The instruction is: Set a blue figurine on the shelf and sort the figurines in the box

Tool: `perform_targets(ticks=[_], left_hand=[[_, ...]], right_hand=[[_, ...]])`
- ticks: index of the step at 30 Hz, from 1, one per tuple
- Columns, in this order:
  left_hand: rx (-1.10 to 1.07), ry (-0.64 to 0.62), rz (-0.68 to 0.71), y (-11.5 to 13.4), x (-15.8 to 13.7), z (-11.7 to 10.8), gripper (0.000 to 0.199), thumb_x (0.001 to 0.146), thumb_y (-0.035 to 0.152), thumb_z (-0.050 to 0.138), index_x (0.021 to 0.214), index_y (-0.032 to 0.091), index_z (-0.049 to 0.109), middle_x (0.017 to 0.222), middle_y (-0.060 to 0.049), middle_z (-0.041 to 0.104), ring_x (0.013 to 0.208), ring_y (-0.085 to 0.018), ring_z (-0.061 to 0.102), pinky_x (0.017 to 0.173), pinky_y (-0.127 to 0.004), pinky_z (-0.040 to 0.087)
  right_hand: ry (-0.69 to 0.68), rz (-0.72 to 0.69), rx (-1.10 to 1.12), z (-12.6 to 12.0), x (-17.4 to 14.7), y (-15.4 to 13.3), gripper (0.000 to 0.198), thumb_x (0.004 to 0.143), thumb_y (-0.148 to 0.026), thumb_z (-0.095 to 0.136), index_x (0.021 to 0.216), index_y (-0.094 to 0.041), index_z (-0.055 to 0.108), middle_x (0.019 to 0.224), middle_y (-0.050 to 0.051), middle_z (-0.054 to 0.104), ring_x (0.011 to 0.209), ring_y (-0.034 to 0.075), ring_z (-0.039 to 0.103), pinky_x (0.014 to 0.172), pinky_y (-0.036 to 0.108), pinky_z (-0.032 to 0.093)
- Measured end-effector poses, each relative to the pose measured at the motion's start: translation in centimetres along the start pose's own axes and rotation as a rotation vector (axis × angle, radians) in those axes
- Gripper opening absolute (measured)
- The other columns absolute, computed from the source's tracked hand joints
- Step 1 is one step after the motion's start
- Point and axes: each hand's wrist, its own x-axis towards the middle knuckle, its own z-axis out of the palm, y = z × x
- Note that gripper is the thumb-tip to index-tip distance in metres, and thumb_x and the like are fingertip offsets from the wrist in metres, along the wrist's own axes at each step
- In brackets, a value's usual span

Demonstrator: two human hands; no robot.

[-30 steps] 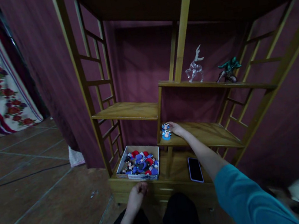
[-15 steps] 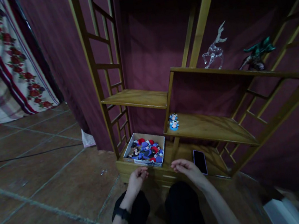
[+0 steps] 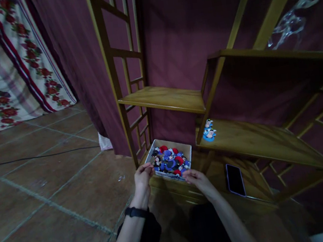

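A shallow white box [image 3: 186, 146] sits on the low bottom board of a wooden shelf unit, filled with several small figurines [image 3: 170, 162] in blue, red and black. At its front left corner is my left hand [image 3: 142, 179], fingers loosely bent and slightly apart; a dark band circles that wrist. My right hand [image 3: 197, 179] is at the front right corner, its fingers half curled with nothing visible in them. Whether the fingertips touch the box walls I cannot tell. Two small blue-and-white figurines [image 3: 208, 132] stand on the middle shelf at right.
A phone [image 3: 235, 180] lies on the bottom board, right of my right hand. The upper left shelf [image 3: 164, 99] juts out above the box. A clear deer-like ornament [image 3: 292, 22] stands on the higher right shelf. Left, a cable [image 3: 39, 156] crosses the tiled floor.
Both hands have moved forward from in front of the box to its front corners. The view has shifted left and closer, so the shelf unit appears larger and farther right.
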Motion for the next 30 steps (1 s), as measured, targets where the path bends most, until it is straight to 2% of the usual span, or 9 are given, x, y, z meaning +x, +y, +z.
perform_targets(ticks=[4, 9, 12, 15, 21, 24, 30], left_hand=[[-0.065, 0.024, -0.014, 0.8, 3.6, 2.4, 0.024, 0.058, 0.010, 0.063, 0.082, 0.010, 0.059, 0.067, -0.005, 0.062, 0.055, -0.010, 0.057, 0.056, -0.024, 0.044], [-0.125, 0.066, -0.082, -0.1, 7.0, 3.6, 0.022, 0.062, 0.003, 0.058, 0.083, 0.010, 0.058, 0.065, -0.004, 0.061, 0.051, -0.008, 0.056, 0.050, -0.020, 0.043], [-0.187, 0.133, -0.249, -0.7, 8.1, 3.6, 0.023, 0.066, -0.001, 0.051, 0.085, 0.011, 0.056, 0.067, -0.003, 0.060, 0.050, -0.007, 0.056, 0.047, -0.017, 0.043], [-0.283, 0.087, -0.398, -0.7, 8.8, 3.4, 0.025, 0.068, -0.003, 0.049, 0.088, 0.012, 0.054, 0.071, -0.004, 0.060, 0.055, -0.008, 0.058, 0.048, -0.017, 0.046], [-0.374, 0.084, -0.389, 0.5, 10.0, 3.0, 0.022, 0.073, 0.000, 0.050, 0.091, 0.013, 0.053, 0.073, -0.004, 0.059, 0.056, -0.007, 0.057, 0.046, -0.015, 0.046], [-0.418, 0.088, -0.421, 1.1, 10.4, 2.9, 0.020, 0.074, 0.000, 0.049, 0.089, 0.012, 0.053, 0.072, -0.004, 0.059, 0.056, -0.007, 0.058, 0.047, -0.015, 0.047], [-0.486, 0.092, -0.414, 2.2, 10.7, 3.0, 0.019, 0.075, -0.001, 0.046, 0.084, 0.012, 0.055, 0.067, -0.004, 0.059, 0.052, -0.008, 0.058, 0.044, -0.016, 0.047]], right_hand=[[0.047, -0.051, -0.084, 0.8, 4.7, 2.3, 0.031, 0.066, -0.046, 0.061, 0.084, -0.021, 0.065, 0.086, 0.005, 0.067, 0.082, 0.021, 0.060, 0.075, 0.036, 0.046], [0.109, -0.168, -0.281, 1.6, 10.6, 4.8, 0.018, 0.074, -0.032, 0.053, 0.084, -0.022, 0.063, 0.089, 0.003, 0.066, 0.085, 0.019, 0.060, 0.081, 0.035, 0.045], [0.100, -0.214, -0.444, 2.9, 13.7, 4.8, 0.020, 0.076, -0.022, 0.047, 0.089, -0.024, 0.062, 0.092, 0.002, 0.065, 0.085, 0.018, 0.060, 0.081, 0.034, 0.045], [0.080, -0.274, -0.633, 4.7, 16.8, 4.1, 0.027, 0.075, -0.015, 0.045, 0.093, -0.027, 0.061, 0.097, 0.001, 0.064, 0.091, 0.018, 0.058, 0.085, 0.034, 0.042], [0.044, -0.365, -0.873, 7.7, 21.9, 3.9, 0.039, 0.076, -0.009, 0.041, 0.110, -0.023, 0.054, 0.114, 0.005, 0.056, 0.106, 0.018, 0.049, 0.092, 0.030, 0.035], [0.008, -0.351, -1.045, 8.9, 23.5, 4.4, 0.037, 0.078, -0.012, 0.041, 0.113, -0.023, 0.052, 0.115, 0.006, 0.055, 0.108, 0.019, 0.046, 0.093, 0.031, 0.032], [-0.031, -0.195, -1.340, 10.4, 24.9, 4.5, 0.035, 0.080, -0.011, 0.039, 0.111, -0.021, 0.051, 0.119, 0.008, 0.050, 0.110, 0.020, 0.041, 0.091, 0.033, 0.031]])
